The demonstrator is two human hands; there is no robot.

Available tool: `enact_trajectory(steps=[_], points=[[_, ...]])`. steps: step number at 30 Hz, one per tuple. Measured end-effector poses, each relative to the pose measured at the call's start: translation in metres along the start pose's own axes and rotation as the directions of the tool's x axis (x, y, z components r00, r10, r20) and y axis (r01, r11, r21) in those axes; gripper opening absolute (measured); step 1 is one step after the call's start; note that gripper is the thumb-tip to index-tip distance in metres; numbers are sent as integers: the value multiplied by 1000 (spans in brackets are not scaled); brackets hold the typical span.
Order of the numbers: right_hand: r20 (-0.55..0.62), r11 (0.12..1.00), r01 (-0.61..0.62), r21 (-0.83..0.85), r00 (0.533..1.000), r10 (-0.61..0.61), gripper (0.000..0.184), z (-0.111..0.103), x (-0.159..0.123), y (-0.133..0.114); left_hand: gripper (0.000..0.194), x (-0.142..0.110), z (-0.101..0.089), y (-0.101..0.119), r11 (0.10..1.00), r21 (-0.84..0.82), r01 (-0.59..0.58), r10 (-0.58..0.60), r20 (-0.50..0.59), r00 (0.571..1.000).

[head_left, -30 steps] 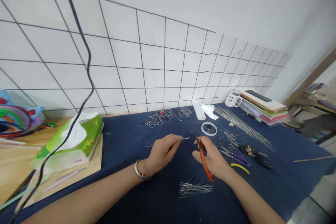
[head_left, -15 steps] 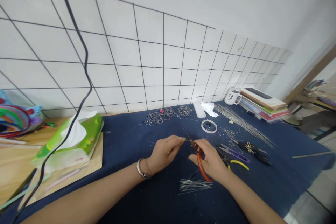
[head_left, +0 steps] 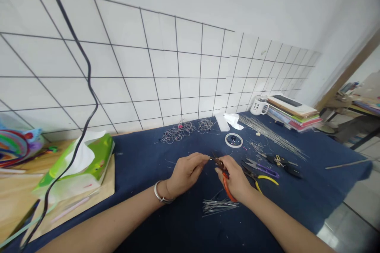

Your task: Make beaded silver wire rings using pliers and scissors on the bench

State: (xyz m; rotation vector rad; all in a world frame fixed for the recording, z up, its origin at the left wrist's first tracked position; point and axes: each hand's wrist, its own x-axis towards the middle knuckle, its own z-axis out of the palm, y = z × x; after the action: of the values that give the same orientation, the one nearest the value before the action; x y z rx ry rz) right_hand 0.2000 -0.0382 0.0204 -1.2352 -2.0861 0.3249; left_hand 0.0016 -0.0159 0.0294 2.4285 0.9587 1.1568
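My right hand (head_left: pixel 236 178) is wrapped round pliers with orange handles (head_left: pixel 228 189); their dark jaws point left. Close to the jaw tips, my left hand (head_left: pixel 188 172) pinches a thin piece, seemingly wire, with thumb and forefinger. Most of that piece is hidden by the fingers. On the dark blue cloth (head_left: pixel 166 225) just below the hands lies a bundle of short cut wires (head_left: pixel 218 206). Right of my right hand rest yellow-handled pliers (head_left: pixel 264 180) and purple snips (head_left: pixel 265 170).
Wire tangles (head_left: pixel 178 132), a round dish (head_left: pixel 234 140) with small beads and long straight wires (head_left: pixel 274 136) lie toward the wall. A white mug (head_left: pixel 259 106) and stacked books (head_left: pixel 292 112) stand at back right. A green tissue pack (head_left: pixel 102 156) and hanging black cable (head_left: pixel 89 75) are left.
My right hand has closed somewhat on the pliers, their handles drawn closer together. My left hand keeps its pinch near the jaws. The view has shifted slightly.
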Motion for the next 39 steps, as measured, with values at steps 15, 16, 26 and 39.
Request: enact_trajectory(steps=[15,16,26,39], points=[[43,736,-262,624,952,302,14,-15,-4,3,22,73,-3,37,952,297,-73,14,195,981],[49,732,-260,629,954,297,15,-17,-5,4,22,75,-2,38,952,294,-84,24,201,979],[70,736,-235,635,966,247,22,-30,-14,-1,23,83,-4,48,949,299,-104,18,279,960],[59,714,-294,636,940,335,19,-22,-21,3,23,80,1,48,983,163,-82,36,267,963]])
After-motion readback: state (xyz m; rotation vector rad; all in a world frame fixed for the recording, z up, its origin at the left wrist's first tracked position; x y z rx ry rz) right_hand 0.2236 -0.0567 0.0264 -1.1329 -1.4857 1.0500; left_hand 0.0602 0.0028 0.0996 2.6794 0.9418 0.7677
